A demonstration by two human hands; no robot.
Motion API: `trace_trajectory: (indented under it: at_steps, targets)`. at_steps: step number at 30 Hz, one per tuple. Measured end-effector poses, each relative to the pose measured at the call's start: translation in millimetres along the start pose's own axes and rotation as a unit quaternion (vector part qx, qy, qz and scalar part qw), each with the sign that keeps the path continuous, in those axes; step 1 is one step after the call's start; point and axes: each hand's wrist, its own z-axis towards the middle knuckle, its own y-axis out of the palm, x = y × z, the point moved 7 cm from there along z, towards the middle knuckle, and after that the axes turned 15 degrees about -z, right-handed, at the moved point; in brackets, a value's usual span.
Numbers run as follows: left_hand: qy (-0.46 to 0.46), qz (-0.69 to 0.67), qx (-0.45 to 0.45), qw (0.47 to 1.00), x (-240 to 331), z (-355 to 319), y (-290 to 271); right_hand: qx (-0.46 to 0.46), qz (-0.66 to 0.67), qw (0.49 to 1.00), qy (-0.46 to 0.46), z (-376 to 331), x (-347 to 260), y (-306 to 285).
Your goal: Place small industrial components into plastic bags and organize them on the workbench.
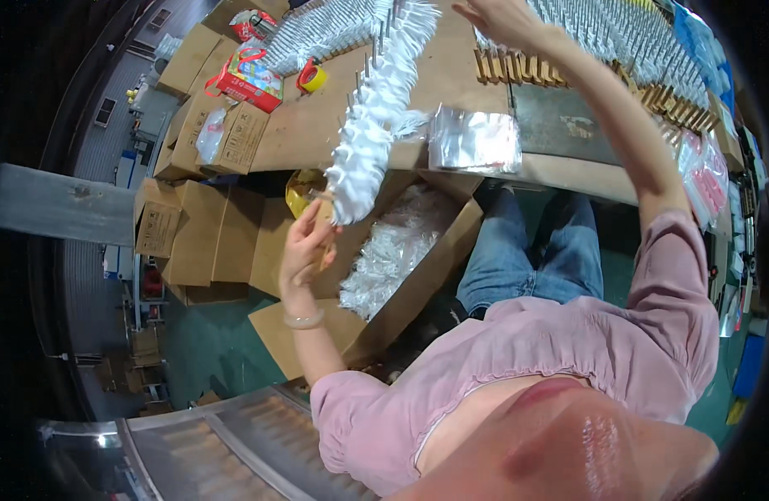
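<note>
My left hand [301, 255] grips the near wooden end of a pin rack [324, 219]. Thin metal pins stick out along the rack's left side, and bunched white fluffy material [364, 154] covers its length as it slants up and away over the table's front edge. At the top edge of the picture, my right hand [497, 18] reaches over the table, fingers apart and partly cut off by the frame. No object shows in it. Beside it stand rows of similar wooden racks with metal pins [518, 68].
Under the table edge sits an open carton [418, 292] holding clear plastic bags [397, 250]. A stack of clear plastic sleeves [475, 140] lies at the table's front. To the left are a red box [249, 82], yellow tape [313, 78] and more cartons [205, 225].
</note>
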Motion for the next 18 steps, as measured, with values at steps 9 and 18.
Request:
trace_trajectory:
  at_steps: [9, 18]
  targets:
    - [-0.077, 0.186, -0.169, 0.965, -5.3, -8.1, 23.8, -0.61, 0.186, 0.769, -0.036, -70.7, 50.8, -94.7]
    - [-0.04, 0.35, -0.249, 0.902, -89.4, 199.1, 166.5, -0.761, 0.057, 0.617, 0.19, -165.5, 124.3, -272.3]
